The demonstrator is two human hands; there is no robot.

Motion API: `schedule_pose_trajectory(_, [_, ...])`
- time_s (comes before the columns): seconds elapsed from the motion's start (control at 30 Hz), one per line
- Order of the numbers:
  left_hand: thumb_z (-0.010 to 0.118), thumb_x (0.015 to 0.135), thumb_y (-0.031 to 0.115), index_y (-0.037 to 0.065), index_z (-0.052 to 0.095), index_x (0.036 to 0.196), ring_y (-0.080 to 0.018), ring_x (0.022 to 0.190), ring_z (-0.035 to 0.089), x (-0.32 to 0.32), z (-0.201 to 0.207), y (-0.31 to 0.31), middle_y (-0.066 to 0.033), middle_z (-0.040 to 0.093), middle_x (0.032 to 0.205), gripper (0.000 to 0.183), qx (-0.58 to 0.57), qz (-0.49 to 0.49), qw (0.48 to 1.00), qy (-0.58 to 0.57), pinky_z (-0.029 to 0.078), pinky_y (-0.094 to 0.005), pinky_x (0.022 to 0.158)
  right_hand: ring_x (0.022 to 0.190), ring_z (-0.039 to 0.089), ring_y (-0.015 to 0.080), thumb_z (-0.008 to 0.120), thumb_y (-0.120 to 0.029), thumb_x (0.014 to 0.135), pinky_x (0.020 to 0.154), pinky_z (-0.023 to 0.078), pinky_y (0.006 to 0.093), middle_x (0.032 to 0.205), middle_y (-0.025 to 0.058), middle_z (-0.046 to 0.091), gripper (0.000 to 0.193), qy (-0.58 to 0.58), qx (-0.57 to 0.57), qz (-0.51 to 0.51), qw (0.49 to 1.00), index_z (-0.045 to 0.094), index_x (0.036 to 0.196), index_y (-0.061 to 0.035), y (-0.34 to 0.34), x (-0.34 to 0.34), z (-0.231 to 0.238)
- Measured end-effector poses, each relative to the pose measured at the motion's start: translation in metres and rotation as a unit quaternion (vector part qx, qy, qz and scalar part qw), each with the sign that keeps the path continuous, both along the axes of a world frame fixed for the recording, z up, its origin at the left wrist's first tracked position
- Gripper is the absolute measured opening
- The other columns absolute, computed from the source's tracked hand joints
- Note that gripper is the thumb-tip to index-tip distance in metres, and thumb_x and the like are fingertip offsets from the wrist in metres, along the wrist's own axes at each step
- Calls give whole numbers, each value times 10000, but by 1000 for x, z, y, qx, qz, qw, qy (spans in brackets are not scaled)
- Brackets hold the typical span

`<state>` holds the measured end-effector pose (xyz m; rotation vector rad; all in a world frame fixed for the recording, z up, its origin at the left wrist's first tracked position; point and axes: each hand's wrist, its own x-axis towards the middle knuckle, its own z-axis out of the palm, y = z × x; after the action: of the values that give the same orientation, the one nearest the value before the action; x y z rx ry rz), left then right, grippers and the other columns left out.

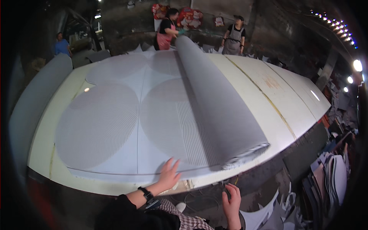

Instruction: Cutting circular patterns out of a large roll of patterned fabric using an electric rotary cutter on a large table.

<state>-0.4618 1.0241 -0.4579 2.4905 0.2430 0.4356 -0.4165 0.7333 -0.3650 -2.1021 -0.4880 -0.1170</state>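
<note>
A big pale sheet [128, 159] printed with grey ribbed, rounded shapes lies across the long table. Its right part is wound into a thick grey roll [218, 103], whose near end shows layered edges. My left hand [168, 177], with a black watch [147, 194] on the wrist, is at the sheet's near edge with fingers spread; whether it touches the sheet I cannot tell. Lower right, beyond the table's near edge and below the roll's end, my right hand [231, 203] holds nothing, its fingers apart.
The cream table [295, 90] has seams running across it. Another grey roll [40, 92] lies along its left end. Behind the far edge are a person in a pink apron [165, 36] beside the roll's far end and one in a grey apron [234, 38]. Sheet offcuts [331, 176] stand lower right.
</note>
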Motion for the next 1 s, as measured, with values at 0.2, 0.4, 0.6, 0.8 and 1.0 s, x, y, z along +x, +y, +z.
schedule_pose_trajectory(0.2, [564,823,385,72,354,1367,-511,1277,255,-8,-67,13,-314,236,1410,663,57,142,937,313,270,-518,1043,1166,460,388,642,-138,768,960,401,428,1282,227,453,428,-15,-128,128,983,536,1163,-12,-31,125,-29])
schedule_pose_trajectory(0.4, [607,797,344,-5,420,1305,-496,1224,346,-5,-114,-34,-352,391,1290,644,-142,331,926,110,294,-469,1047,1076,519,379,634,-87,753,906,434,396,1179,226,528,376,1,-99,108,989,561,1110,8,-96,265,-72])
schedule_pose_trajectory(0.6, [580,850,236,17,364,1344,-198,976,523,-16,-115,-133,-110,541,1110,582,-464,527,710,-55,445,-343,824,755,613,158,611,-104,815,671,494,276,856,86,633,257,149,-34,122,981,592,1033,30,-157,340,-158])
schedule_pose_trajectory(0.8, [519,911,259,159,388,1319,-151,939,542,-32,-77,-192,-22,542,1086,440,-582,598,527,-161,466,-328,762,783,630,199,570,-164,879,639,520,283,923,105,615,249,487,122,97,859,548,1067,-3,-158,332,-187])
schedule_pose_trajectory(1.0, [507,926,322,155,429,1271,-134,896,574,-95,-58,-186,-26,579,1000,391,-561,611,501,-246,483,-290,699,831,628,265,516,-196,914,686,534,334,952,160,596,309,614,132,105,771,465,1135,13,-107,303,-187])
